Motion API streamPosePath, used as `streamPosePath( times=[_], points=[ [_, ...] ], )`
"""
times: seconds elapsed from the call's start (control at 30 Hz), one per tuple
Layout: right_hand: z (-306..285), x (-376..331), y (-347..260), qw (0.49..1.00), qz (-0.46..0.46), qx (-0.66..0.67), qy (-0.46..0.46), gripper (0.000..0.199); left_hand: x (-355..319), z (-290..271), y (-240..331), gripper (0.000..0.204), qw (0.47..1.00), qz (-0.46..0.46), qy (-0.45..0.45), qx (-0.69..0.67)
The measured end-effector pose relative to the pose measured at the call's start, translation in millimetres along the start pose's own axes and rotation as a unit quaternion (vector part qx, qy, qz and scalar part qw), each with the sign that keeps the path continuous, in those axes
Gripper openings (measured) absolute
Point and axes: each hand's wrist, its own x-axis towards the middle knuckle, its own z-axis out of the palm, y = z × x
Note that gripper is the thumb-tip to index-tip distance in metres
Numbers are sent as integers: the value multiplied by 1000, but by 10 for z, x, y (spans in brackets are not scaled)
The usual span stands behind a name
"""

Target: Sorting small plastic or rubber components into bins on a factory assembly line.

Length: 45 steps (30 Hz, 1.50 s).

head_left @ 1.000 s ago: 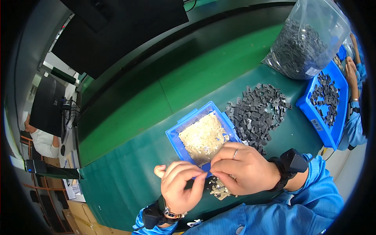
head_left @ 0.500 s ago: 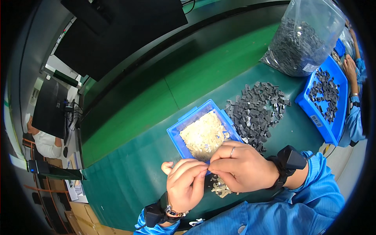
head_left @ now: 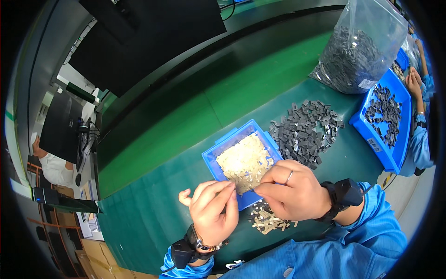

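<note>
My left hand (head_left: pixel 213 211) and my right hand (head_left: pixel 288 190) meet over the near edge of a small blue tray (head_left: pixel 218 151) filled with pale flat pieces. The fingertips of both hands pinch a small part between them; the part is mostly hidden by the fingers. A little heap of pale strips (head_left: pixel 267 221) lies on the green mat just below my right hand. A pile of dark grey square parts (head_left: pixel 304 130) lies right of the tray.
A larger blue tray (head_left: pixel 371 139) with dark parts stands at the right, where another person's hands (head_left: pixel 413 81) work. A clear plastic bag of dark parts (head_left: pixel 357 51) stands at the back right. A green conveyor belt (head_left: pixel 209 102) runs behind the mat.
Both hands stay together at the tray's near edge; the fingers have shifted slightly around the small part. The view has drifted a little.
</note>
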Motion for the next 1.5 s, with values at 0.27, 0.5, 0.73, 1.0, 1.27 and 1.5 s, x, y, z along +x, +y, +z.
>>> streamPosePath(
  times=[0.27, 0.5, 0.73, 1.0, 1.27, 1.5],
  points=[
    [-7, 2, 20, 1000, -9, -25, -7, 25, 7, -32, -32, 13, 1000, 12, -10, -18],
    [-43, 23, -17, 987, -153, -53, -13, 27, 3, -219, 51, 7, 975, -54, -108, -185],
    [-42, 27, -31, 979, -189, -76, -11, 28, -36, -208, -39, 8, 918, -127, -172, -332],
    [-27, 16, -4, 996, -73, 44, -26, 18, -89, -157, 12, 9, 918, -134, -76, -366],
    [23, -28, -103, 976, 71, 206, -11, 10, -92, -55, 29, 7, 924, -45, -61, -374],
    [-393, 175, 87, 996, 50, 45, 53, 11, -188, -99, -54, 20, 962, 7, -9, -271]
  ],
)
